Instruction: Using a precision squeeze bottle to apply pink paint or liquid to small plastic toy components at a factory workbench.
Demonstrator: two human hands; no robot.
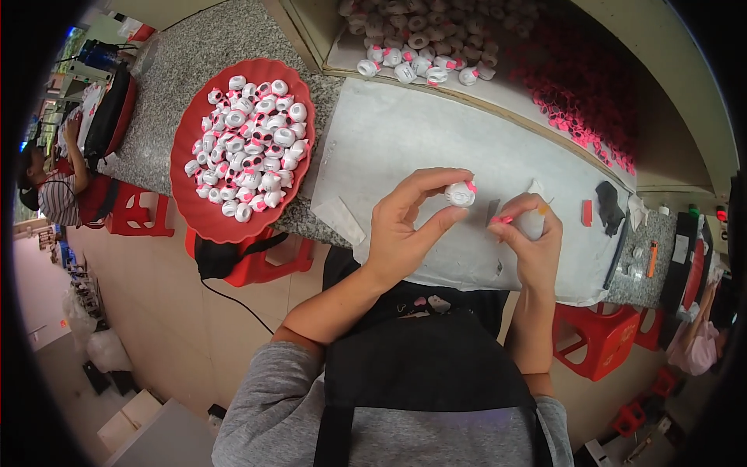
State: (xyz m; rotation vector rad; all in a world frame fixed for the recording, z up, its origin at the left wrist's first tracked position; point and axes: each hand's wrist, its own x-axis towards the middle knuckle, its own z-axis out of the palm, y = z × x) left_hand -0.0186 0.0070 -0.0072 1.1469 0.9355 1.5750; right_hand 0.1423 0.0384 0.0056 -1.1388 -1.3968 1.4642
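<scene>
Between the thumb and fingers of my left hand [405,222] is a small white figurine head [461,194] with a pink part on its upper right. My right hand [533,237] pinches a small pink piece [502,220] by its fingertips, a short way right of the head and apart from it. Both hands hover over a white sheet [389,124] spread on the worktop. To the left, a red scalloped basin [187,167] holds a heap of similar white and pink heads.
A shelf [498,97] behind the sheet carries white heads [405,72] and a pile of small pink pieces [576,121]. A black cloth [610,208], a red block [587,212] and an orange stick [652,259] lie at right. Red stools [599,338] stand below; another person [58,187] sits far left.
</scene>
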